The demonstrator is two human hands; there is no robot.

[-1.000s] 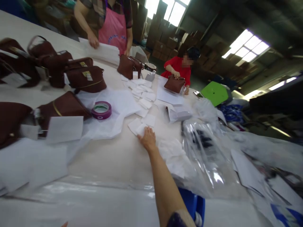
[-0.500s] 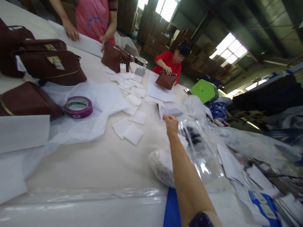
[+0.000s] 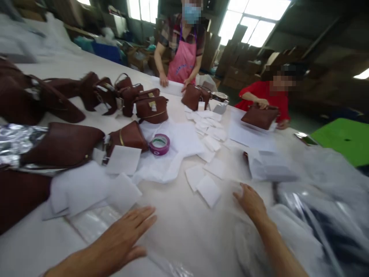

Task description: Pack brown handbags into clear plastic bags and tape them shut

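My left hand (image 3: 123,236) hovers palm down at the front of the table, fingers stretched out, holding nothing. Beside it lie loose white sheets (image 3: 89,186) and a flat clear plastic bag (image 3: 96,219). My right hand (image 3: 252,204) is over the table with its fingers curled into a pinch. Something faint and sheer shows at its fingertips, too blurred to name. Small white paper pieces (image 3: 208,191) lie between and beyond my hands. A roll of purple tape (image 3: 159,145) rests on white tissue paper (image 3: 181,142), touching or close to a brown handbag (image 3: 129,138).
Brown handbags (image 3: 152,109) crowd the left side. A person in a pink apron (image 3: 181,69) handles white paper across the table. A co-worker in red (image 3: 279,100) holds a brown bag (image 3: 261,116). Clear plastic (image 3: 317,207) heaps at right, near a green board (image 3: 343,138).
The view has swung left, showing more handbags. My left hand has come into view. My right hand has drawn back from the folded paper and its small brown piece.
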